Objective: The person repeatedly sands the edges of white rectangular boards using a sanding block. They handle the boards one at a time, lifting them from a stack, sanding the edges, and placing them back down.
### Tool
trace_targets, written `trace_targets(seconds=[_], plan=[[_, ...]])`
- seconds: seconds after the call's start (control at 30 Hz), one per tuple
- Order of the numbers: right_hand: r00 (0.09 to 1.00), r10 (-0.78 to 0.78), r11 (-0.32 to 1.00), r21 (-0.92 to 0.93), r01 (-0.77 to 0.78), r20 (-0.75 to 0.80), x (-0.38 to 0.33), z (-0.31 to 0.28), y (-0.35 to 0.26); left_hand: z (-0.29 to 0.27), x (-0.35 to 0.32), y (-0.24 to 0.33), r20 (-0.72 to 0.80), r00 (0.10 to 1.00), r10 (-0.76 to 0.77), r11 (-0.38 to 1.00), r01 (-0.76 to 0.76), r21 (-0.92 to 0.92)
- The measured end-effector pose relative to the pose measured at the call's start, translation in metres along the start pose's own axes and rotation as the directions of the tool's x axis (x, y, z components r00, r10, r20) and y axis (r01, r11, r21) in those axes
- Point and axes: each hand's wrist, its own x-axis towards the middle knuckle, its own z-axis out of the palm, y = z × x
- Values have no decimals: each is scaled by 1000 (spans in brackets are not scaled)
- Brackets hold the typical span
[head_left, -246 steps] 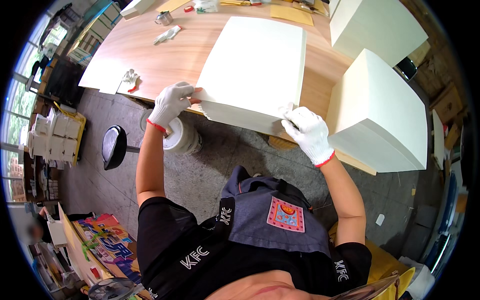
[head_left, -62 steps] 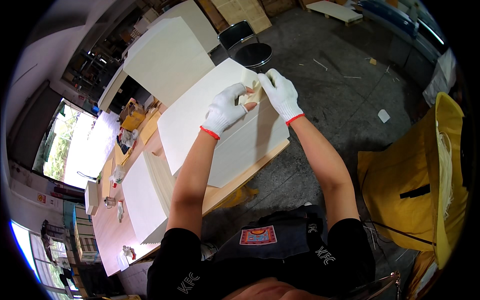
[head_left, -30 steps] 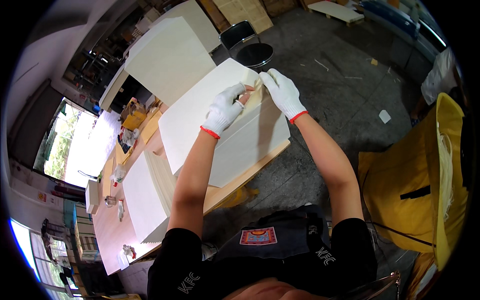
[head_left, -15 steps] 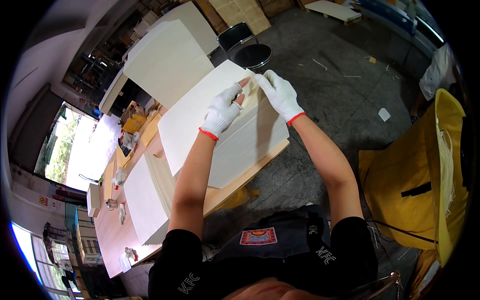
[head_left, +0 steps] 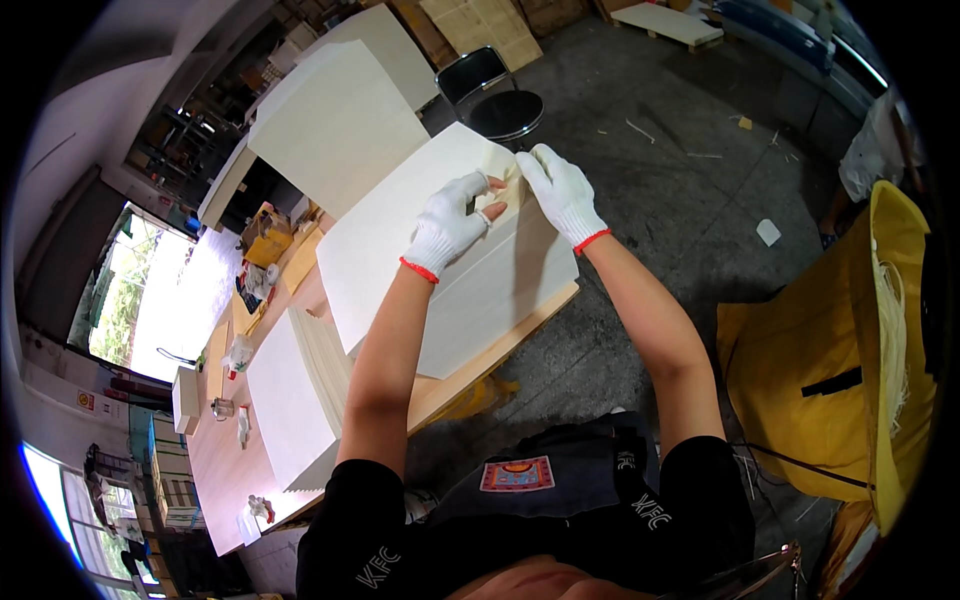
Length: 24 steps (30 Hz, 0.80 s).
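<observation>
A tall stack of large cream-white paper sheets (head_left: 375, 230) stands on the wooden table in front of me. My left hand (head_left: 447, 228), in a white knit glove with bare thumb and index fingertips, rests over the stack's near right corner. Its thumb and index finger are apart beside the lifted, curling sheet corner (head_left: 513, 185). My fully gloved right hand (head_left: 562, 195) is closed round the outer edge of that same corner; its fingertips are partly hidden behind the paper.
A second paper stack (head_left: 290, 400) lies nearer on the table (head_left: 225, 470), beside small jars and bags. Behind rises another tall stack (head_left: 335, 125). A black chair (head_left: 505, 112) stands past the table, and a large yellow sack (head_left: 800, 380) on the right.
My left hand has shifted slightly right, toward the sheet corner, its bare fingertips now nearer my right hand. The right hand stays almost in place. At far right, a person's leg shows more.
</observation>
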Motion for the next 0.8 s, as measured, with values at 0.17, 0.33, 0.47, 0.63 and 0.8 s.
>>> trace_targets(seconds=[0.17, 0.33, 0.47, 0.63, 0.8], plan=[[999, 6, 997, -81, -2, 47, 4, -11, -3, -3, -7, 15, -16, 985, 174, 974, -170, 150], [996, 64, 989, -131, -72, -65, -2, -51, -11, -8, -35, 17, -78, 995, 59, 843, -7, 539], [992, -70, 995, -60, 77, 101, -15, -36, -57, -38, -40, 7, 15, 980, -198, 827, 159, 539], [859, -440, 894, 41, 446, 262, -48, 32, -113, -129, -45, -13, -423, 848, -320, 862, 445, 241], [699, -518, 799, -13, 601, 493, -91, 106, -162, -198, -125, -62, -810, 547, -211, 907, -199, -371]])
